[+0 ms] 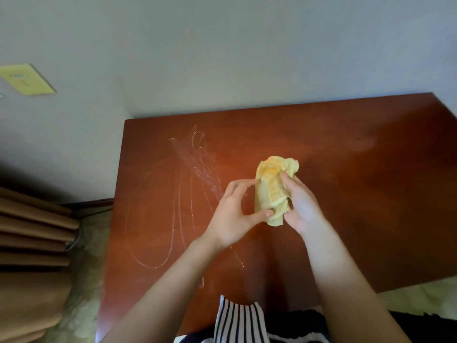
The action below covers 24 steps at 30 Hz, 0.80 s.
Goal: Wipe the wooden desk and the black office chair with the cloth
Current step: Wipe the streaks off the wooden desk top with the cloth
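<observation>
Striped top (pixel 238 318) nearest. Right hand (pixel 301 209) grips bunched cloth (pixel 272 186), likely soft, light; left hand (pixel 232 214) pinches its edge. Hold mid-wad.

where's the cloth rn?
Head view, near centre: the yellow cloth is bunched up and held between the left hand and right hand, over the middle of the wooden desk, just right of the streaks.

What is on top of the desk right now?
Pale streak marks on the desk. The left hand and right hand hold a yellow cloth over it; the wood beneath them is hidden.
</observation>
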Available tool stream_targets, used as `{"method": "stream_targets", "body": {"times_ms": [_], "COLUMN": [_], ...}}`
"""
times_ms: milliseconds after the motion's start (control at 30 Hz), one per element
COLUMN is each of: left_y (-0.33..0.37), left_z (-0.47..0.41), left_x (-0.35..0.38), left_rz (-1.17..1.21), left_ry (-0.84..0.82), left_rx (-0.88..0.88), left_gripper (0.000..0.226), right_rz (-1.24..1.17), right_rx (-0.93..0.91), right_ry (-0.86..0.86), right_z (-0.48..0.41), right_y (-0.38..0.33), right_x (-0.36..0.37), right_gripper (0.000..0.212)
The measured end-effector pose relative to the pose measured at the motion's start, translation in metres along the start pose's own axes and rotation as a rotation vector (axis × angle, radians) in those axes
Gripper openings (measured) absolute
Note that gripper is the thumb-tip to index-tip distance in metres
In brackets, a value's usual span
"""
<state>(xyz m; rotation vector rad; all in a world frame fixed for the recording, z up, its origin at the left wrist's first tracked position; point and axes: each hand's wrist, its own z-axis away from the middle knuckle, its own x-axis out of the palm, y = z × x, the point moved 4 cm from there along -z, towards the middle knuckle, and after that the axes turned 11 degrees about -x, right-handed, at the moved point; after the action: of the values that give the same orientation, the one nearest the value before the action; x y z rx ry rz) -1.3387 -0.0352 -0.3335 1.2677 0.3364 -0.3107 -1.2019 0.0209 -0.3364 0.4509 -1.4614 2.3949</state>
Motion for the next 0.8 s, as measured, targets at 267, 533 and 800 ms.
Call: {"method": "stream_targets", "body": {"times_ms": [267,533,800], "left_y": [0.019,0.003,0.013], "left_z": [0.014,0.006,-0.016], "left_x": [-0.008,-0.026,-0.035], "left_rz": [-0.172,-0.209,0.088], "left_ry": [0.244,0.312,-0.051], "left_rx": [0.188,0.111,-0.106], "left_gripper": [0.074,0.021,0.024], "right_rz": [-0.264,0.342,0.949], "right_rx": [0.103,-0.024,-0.281], "right_ry": [-0.114,-0.092,-0.179], "right_z": [0.018,0.017,0.0], "right_y": [0.002,-0.011,-0.049], "right_x": [0.022,0.012,0.011], "right_gripper": [0.039,0.013,0.023]}}
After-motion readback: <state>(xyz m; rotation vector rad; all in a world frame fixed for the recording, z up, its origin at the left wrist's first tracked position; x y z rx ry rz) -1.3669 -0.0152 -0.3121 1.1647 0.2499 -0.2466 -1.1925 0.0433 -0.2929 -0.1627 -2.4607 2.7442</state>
